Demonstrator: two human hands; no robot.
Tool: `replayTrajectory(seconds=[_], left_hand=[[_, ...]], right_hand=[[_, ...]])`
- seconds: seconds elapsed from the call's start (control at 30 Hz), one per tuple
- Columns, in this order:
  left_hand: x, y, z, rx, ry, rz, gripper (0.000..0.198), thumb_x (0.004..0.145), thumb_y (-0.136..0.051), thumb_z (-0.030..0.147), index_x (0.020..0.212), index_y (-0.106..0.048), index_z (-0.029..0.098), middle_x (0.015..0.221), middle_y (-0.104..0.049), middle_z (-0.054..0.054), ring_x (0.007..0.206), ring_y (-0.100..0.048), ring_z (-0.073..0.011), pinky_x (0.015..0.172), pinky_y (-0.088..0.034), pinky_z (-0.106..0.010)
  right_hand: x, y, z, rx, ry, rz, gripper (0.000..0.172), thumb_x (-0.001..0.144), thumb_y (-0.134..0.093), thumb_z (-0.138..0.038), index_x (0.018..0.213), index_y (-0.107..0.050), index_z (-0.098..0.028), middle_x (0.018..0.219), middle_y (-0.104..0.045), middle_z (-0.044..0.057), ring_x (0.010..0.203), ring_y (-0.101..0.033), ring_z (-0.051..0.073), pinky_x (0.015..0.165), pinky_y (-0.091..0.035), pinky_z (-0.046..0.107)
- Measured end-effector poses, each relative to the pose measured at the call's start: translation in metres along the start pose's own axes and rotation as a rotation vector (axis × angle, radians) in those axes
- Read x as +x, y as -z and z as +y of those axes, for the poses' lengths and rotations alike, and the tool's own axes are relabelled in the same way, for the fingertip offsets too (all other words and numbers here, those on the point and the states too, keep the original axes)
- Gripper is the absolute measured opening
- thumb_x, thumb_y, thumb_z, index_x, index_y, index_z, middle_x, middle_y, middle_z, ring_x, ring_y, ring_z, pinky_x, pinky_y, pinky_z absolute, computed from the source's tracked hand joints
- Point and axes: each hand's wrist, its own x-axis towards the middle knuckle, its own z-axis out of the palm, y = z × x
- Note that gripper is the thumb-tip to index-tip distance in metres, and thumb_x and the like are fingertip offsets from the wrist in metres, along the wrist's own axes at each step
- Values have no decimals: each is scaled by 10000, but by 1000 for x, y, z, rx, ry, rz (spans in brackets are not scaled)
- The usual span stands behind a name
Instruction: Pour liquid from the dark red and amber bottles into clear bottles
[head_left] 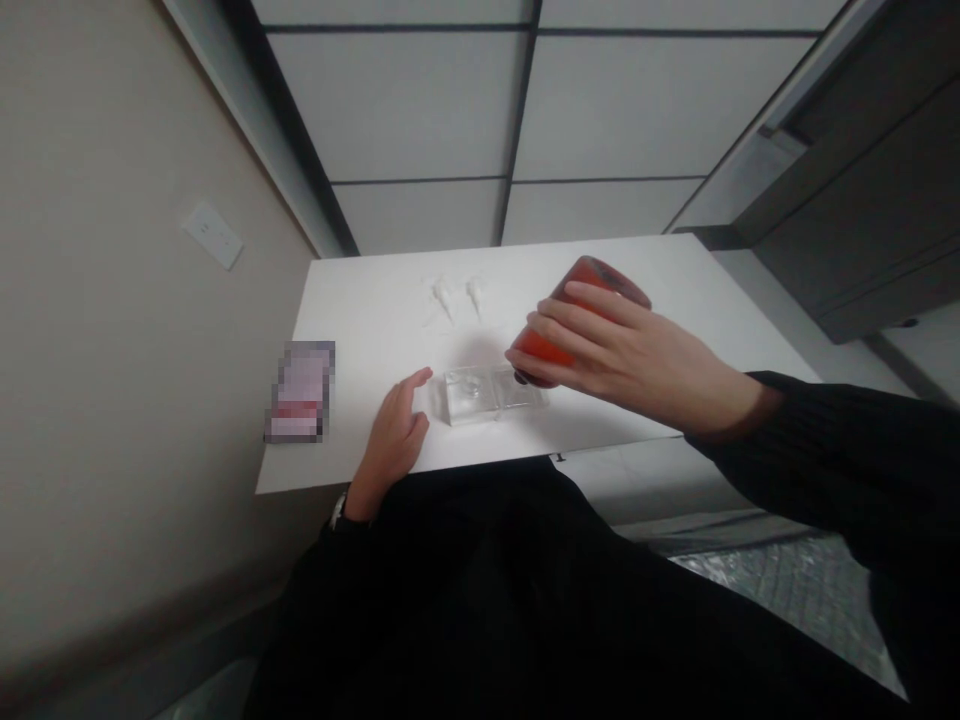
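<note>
My right hand is wrapped over a red, see-through container that looks like a bottle. It is tilted, its lower end pointing down and left over the right half of a clear plastic box with two compartments. Fingers hide much of the red container, and I cannot tell whether it touches the box. The left compartment shows something round and clear inside. To the left of the box, my left hand lies at the table's near edge with thumb and forefinger apart, holding nothing.
Two small white pointed pieces lie towards the back of the white table. A flat pinkish object, pixelated, rests at the left edge. A wall with a socket stands left; white panels rise behind the table.
</note>
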Motion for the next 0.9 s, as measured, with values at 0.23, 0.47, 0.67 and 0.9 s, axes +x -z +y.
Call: replayTrajectory(seconds=[0.23,0.47,0.67,0.9], left_hand=[[1,-2,-4,-30,-4,6,657,880,-452,99,1532,-467,174,1533,-582,-159,1462,-532,-306,1299,-349,-617],[2,0,-2,-19,-6,-2,653,876,-455,95,1524,-472,173,1526,-592,-149,1457,-535,-303,1294,-356,-610],[2,0,-1,0,9,-19,674,855,-451,98,1527,-475,146,1527,-588,-163,1468,-528,-308,1304,-344,-596],[1,1,0,-20,5,-6,616,914,-427,127,1528,-470,157,1535,-583,-165,1466,-527,-306,1298,-337,-617]], right_hand=[[17,17,-10,-82,-28,-221,610,980,-385,66,1394,-640,-302,1367,-696,-15,1415,-578,198,1264,-452,507],[25,24,-19,-158,35,-276,603,928,-541,44,1423,-655,-281,1465,-666,-7,1462,-542,213,1234,-457,493],[27,27,-20,-321,147,-284,602,918,-537,14,1458,-627,-237,1419,-692,33,1439,-570,241,1178,-499,554],[16,19,-18,-60,-87,-192,586,956,-524,11,1417,-643,-332,1354,-695,-20,1401,-571,220,1234,-433,574]])
